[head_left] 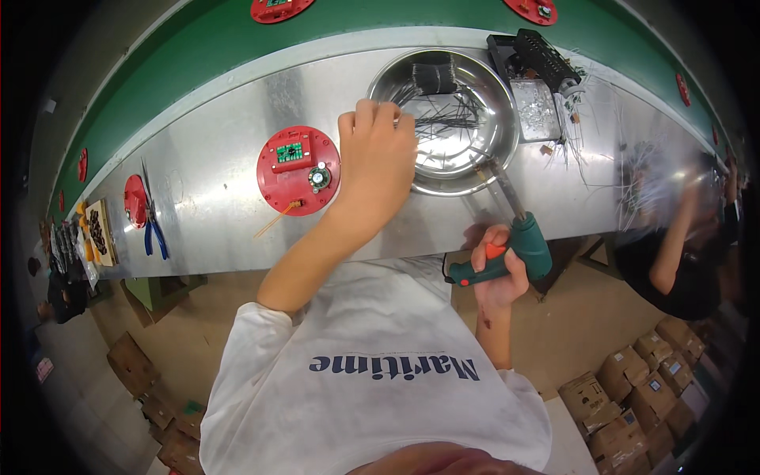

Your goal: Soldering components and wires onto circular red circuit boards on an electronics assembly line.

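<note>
My right hand (499,273) wraps round the handle of a green soldering gun (528,249) with an orange-red trigger. Its metal tip points up over the near right rim of a shiny steel bowl (507,119). Inside the bowl lie loose thin black wires (450,119) and a dense black bundle of wires (435,77). At the bowl's left rim is my left hand (376,158), back upward and fingers curled; its fingertips are hidden, so what they pinch cannot be made out. Left of that hand lies a round red housing (273,178) with a green circuit board and orange wire ends.
A black stand (546,59) with a metal tray sits right of the bowl, loose pale wires around it. Farther left are a smaller-looking red disc (135,198) and blue-handled pliers (154,233). A green belt (380,14) carries red discs. Another person's arm (677,237) works at right.
</note>
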Available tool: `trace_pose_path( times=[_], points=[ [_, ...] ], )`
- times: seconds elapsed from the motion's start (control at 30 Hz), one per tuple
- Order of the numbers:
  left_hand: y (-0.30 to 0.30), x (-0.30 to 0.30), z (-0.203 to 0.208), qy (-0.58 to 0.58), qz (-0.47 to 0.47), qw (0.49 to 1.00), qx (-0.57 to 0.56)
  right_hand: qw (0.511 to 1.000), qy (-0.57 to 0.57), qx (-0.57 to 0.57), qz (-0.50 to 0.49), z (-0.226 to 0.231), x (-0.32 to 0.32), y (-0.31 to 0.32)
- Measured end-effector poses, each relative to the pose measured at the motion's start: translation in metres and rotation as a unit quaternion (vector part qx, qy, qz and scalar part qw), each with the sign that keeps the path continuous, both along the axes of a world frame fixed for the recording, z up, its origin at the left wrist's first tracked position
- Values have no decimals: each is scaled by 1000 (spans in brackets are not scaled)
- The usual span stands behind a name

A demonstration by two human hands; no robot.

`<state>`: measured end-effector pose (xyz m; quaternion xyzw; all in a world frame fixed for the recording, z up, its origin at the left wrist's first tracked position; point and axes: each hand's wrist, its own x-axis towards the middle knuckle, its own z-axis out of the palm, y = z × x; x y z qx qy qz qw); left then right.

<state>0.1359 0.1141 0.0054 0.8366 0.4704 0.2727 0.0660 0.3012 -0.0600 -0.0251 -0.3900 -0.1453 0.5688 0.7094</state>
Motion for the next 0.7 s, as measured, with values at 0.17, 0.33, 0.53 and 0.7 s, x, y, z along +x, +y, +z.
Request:
trace_pose_path(
  times=[0.17, 0.33, 0.53, 0.7],
  points=[
    [14, 11, 1, 115, -55, 992, 16, 1000, 16, 10, 4, -2, 2, -2],
    [6, 10, 8, 97, -66, 992, -36, 1000, 3, 2, 9, 1, 1, 0],
    [1, 2, 12, -54, -82, 992, -85, 1000, -4, -6, 3, 2, 1, 1],
    [0, 2, 10, -137, -68, 976, -152, 1000, -11, -6, 3, 2, 3, 1]
  ],
)
